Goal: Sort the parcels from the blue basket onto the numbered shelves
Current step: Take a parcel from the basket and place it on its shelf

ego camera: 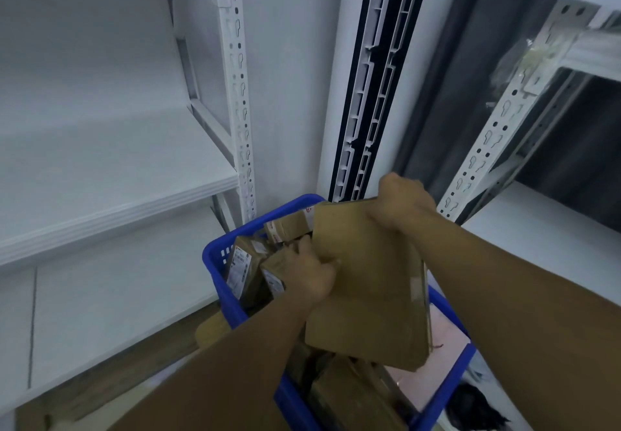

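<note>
Sorting is judged barely started: a flat parcel (369, 282) is held above the blue basket (215, 257), left hand (312, 276) and right hand (403, 205) curled round it; other parcels (242, 262) remain inside.

Both bare forearms are extended forward and downward, converging. The left hand (311, 274) is curled round the left edge of a flat cardboard parcel (366, 282); the right hand (401, 203) is clenched over its top corner, knuckles raised.
</note>
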